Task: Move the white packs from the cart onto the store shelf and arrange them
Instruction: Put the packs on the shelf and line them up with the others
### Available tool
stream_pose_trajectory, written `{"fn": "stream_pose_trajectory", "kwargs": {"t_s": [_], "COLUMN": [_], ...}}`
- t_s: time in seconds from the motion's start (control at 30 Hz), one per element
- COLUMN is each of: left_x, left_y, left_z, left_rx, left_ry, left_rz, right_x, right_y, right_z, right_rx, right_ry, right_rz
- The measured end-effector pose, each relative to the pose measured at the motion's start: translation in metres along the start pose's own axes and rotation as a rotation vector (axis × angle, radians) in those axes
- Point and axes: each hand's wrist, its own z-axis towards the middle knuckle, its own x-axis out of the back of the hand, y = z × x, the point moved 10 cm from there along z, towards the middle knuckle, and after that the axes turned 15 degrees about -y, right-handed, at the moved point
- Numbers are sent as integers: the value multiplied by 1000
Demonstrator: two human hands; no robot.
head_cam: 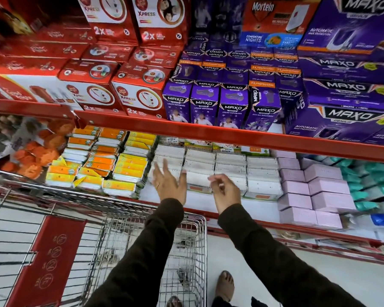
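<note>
Several white packs (231,165) lie in neat rows on the lower store shelf (200,202), between orange-yellow packs and pink boxes. My left hand (169,182) hovers in front of the leftmost white rows with its fingers spread and nothing in it. My right hand (225,189) hangs just to its right, in front of the front white packs, fingers loosely curled and apart, holding nothing. Below my arms stands the wire cart (155,251); no white packs show in its visible basket.
Orange and yellow packs (106,160) fill the shelf to the left, pink boxes (315,191) and teal packs (372,180) to the right. A red shelf rail (231,134) overhangs the lower shelf, with red and purple boxes above. My foot (225,284) stands beside the cart.
</note>
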Motion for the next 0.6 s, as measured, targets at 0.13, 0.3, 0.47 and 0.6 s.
{"fn": "stream_pose_trajectory", "kwargs": {"t_s": [0.13,0.3,0.47,0.6], "left_x": [-40,-80,-80,-79], "left_y": [26,16,19,19], "left_z": [23,36,33,33], "left_rx": [-168,-172,-179,-163], "left_ry": [-174,-328,-290,-272], "left_rz": [494,766,817,837], "right_x": [14,18,16,17], "right_y": [2,52,54,53], "right_z": [31,55,53,54], "right_rx": [103,-71,-70,-60], "right_ry": [-28,-186,-189,-181], "right_rz": [-858,-1131,-1133,-1128]}}
